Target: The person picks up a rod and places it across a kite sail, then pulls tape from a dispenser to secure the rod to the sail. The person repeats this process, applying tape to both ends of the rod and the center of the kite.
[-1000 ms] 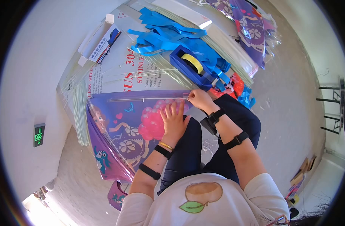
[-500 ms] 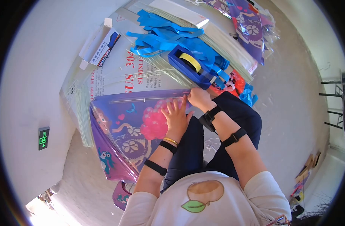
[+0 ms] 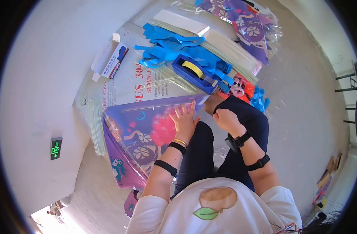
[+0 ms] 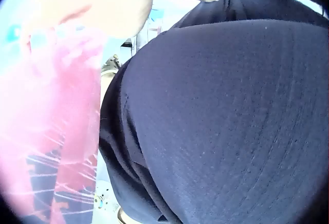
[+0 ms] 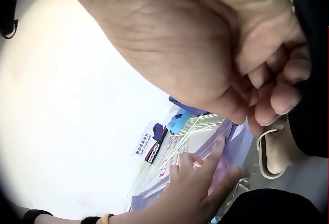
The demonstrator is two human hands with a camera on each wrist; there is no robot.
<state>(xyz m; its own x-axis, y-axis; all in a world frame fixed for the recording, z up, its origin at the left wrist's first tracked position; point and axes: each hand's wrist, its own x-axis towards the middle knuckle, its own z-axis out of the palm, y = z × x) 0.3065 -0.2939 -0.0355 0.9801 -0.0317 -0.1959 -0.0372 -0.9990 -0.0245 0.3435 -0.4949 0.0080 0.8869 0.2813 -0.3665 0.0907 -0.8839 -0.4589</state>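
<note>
The left hand (image 3: pixel 184 123) lies with fingers spread on a purple printed sheet (image 3: pixel 162 104), over its pink balloon picture, near the sheet's right end. Just right of the sheet, apart from it, the right hand (image 3: pixel 228 121) hangs above the dark trousers with its fingers curled. In the right wrist view the right hand (image 5: pixel 205 44) shows curled fingers and nothing visible in them; beyond it the left hand (image 5: pixel 187 190) presses the sheet. Blurred pink print (image 4: pixel 67 111) of the sheet fills the left side of the left wrist view.
Beyond the sheet stands a blue tape dispenser (image 3: pixel 194 74) beside blue ribbons (image 3: pixel 174 45). Thin pale rods (image 3: pixel 95 126) lie at the table's left. A small box (image 3: pixel 110 62) sits at the back left, and more purple printed sheets (image 3: pixel 250 31) at the back right.
The right hand has left the sheet's right corner and moved right and down, towards the knee. The left hand has stayed on the sheet. The whole head view has shifted slightly.
</note>
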